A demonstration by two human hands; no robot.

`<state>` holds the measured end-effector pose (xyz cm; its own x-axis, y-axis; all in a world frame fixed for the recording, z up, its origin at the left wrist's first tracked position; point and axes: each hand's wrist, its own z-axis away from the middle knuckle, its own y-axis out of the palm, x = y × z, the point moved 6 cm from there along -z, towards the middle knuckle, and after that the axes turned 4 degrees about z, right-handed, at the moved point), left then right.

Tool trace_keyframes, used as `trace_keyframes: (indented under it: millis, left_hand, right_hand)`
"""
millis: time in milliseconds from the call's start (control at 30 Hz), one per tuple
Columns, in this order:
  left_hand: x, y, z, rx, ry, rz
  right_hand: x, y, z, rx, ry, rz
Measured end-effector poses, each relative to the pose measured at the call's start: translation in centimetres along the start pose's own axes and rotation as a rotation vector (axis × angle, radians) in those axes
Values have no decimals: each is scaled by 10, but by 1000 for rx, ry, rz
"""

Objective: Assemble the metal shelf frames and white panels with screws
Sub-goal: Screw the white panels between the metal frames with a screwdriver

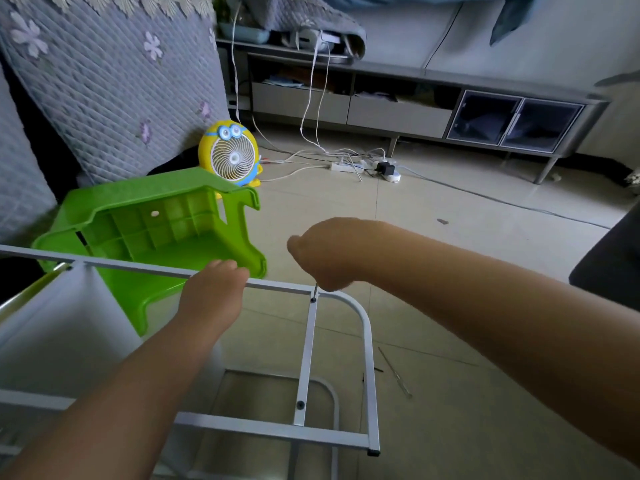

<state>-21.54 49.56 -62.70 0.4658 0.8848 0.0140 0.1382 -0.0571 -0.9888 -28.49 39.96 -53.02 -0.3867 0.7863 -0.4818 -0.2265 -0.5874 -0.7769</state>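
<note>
I've got the frame (309, 355) front & centre, low over the floor. L hand (214, 289) is on its top rail, fingers pressed together & curled over the bar. R hand (322, 258) makes a fist just above the rail's right end, fingers wrapped round a thin tool (315, 289), tip on a screw (313, 300). Panel (52, 323) hangs in the frame's left part. Stool (156, 230) is behind the frame, rod (394, 372) on the floor to its right.

The frame (313, 341) stands nearest, with the panel (52, 334) inside it at 9 o'clock. The left hand (214, 289) holds its top bar. At 2 o'clock of it the right hand (322, 258) holds a tool (316, 291) down on 1 screw (313, 300). The stool (156, 230) lies behind the frame at 11 o'clock, and the fan (230, 154) is behind the stool.
</note>
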Motion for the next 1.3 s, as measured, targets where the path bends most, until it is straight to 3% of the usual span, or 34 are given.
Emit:
trace_keyframes:
  millis: [200,367,700,800,900,1133,1300]
  left_hand:
    - [-3,-1,0,-28,15,-37]
    - [-3,-2,0,-131,107,9]
    - [0,3,-1,-108,50,21]
    - [-3,0,-2,-42,30,-24]
    - [-4,-1,1,-21,19,-34]
    - [-3,0,-1,43,29,-38]
    - [-3,-3,2,-19,30,18]
  right_hand:
    - [0,-5,5,-199,-134,311]
    - [5,1,0,-259,-211,354]
    - [-5,0,-15,69,-6,228]
    - [-18,5,-28,323,54,-41]
    - [-28,-2,-32,389,120,-161]
    - [-17,6,-29,284,67,21]
    - [-17,15,-5,-8,-65,218]
